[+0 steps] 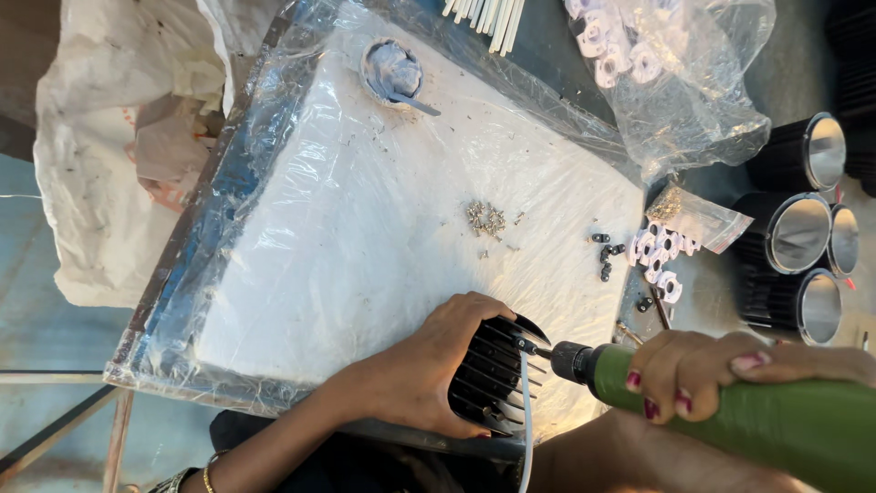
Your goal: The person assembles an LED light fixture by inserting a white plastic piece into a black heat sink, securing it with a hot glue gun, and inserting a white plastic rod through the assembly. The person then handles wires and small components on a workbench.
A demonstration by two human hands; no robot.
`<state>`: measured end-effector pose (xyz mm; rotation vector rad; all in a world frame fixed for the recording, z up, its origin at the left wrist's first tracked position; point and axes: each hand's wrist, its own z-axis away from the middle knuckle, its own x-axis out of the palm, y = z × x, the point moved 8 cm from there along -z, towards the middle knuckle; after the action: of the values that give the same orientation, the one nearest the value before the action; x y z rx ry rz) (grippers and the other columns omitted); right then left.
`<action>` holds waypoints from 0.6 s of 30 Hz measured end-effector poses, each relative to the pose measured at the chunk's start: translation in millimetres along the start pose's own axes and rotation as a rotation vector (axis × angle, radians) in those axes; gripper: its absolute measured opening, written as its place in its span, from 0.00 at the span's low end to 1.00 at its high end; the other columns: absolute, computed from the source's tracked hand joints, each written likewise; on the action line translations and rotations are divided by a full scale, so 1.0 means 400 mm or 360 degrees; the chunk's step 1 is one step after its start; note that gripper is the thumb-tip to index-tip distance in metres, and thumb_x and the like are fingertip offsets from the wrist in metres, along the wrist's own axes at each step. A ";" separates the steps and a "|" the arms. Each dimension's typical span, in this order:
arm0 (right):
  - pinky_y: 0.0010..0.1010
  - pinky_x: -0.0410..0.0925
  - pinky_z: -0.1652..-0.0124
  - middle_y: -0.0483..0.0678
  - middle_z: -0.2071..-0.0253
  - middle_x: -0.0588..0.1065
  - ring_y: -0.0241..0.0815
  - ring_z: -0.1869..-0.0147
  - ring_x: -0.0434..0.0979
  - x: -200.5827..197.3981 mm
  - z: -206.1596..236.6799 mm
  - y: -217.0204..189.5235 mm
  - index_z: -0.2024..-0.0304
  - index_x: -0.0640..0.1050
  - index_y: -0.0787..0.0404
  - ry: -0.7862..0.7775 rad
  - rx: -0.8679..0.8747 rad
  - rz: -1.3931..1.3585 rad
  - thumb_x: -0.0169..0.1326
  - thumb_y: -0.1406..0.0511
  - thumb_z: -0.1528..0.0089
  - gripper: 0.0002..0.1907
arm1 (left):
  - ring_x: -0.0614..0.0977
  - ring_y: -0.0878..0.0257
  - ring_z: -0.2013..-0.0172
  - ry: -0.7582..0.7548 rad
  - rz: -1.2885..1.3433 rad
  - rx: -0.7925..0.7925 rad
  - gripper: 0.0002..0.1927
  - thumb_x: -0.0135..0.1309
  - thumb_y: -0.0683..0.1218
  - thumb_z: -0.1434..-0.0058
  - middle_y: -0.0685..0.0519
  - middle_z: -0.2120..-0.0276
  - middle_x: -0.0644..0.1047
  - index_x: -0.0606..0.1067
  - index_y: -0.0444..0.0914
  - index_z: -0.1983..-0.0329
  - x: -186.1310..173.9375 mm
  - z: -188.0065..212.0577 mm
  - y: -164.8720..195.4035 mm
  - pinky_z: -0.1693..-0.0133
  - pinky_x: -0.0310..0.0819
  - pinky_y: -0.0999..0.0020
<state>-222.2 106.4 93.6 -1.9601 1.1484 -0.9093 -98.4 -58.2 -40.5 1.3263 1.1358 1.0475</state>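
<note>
While gripped left point(415, 370): finned housing point(493, 374).

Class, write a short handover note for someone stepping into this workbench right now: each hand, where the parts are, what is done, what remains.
Left hand grips the black finned housing on the plastic-covered board.
Right hand holds the green electric screwdriver, its bit at the housing's face.
Loose screws lie mid-board; white ring parts at its right edge.
Done: four housings with reflectors lie at right.
Left: fastening this housing; whether its screw is seated cannot be seen.
</note>
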 end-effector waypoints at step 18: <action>0.35 0.62 0.76 0.53 0.72 0.63 0.45 0.76 0.67 0.122 -0.052 -0.071 0.60 0.67 0.71 -0.0057 -0.0038 -0.0307 0.34 0.31 0.37 0.46 | 0.64 0.46 0.33 0.0113 -0.0132 0.0236 0.60 0.72 0.58 0.60 0.42 0.37 0.62 0.53 0.37 0.29 -0.011 -0.010 0.016 0.34 0.61 0.53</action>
<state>-209.6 68.9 138.8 -2.1255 0.9660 -0.9582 -102.7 -61.9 -33.6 1.3541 1.3318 0.9718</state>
